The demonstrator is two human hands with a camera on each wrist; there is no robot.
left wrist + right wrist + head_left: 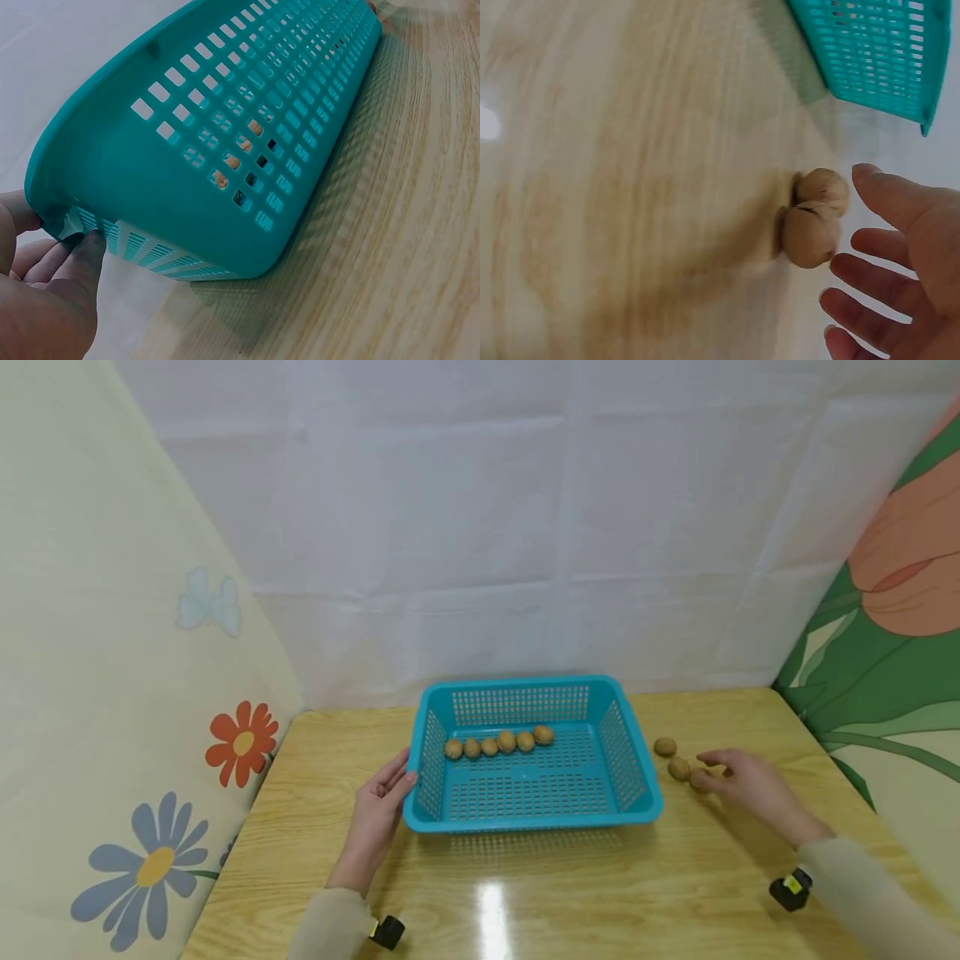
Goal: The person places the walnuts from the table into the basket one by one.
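A blue-green plastic basket (525, 820) stands on the table. Several walnuts (507, 742) lie inside it in a row toward the back left. At the basket's left end, my left hand (377, 810) grips the rim between thumb and fingers; the left wrist view has this hand (52, 285) at the rim's corner. Right of the basket, three loose walnuts (679, 768) lie on the wood. My right hand (757, 789) is beside the nearest one, fingers apart and slightly bent. In the right wrist view two walnuts (811, 234) touch each other, just off the fingertips (843, 264).
The light wooden table (525, 893) runs back to a white cloth backdrop (465, 527). Flower-printed cloth hangs on the left (150, 693) and right (892, 660). A small black device (791, 889) is on each wrist.
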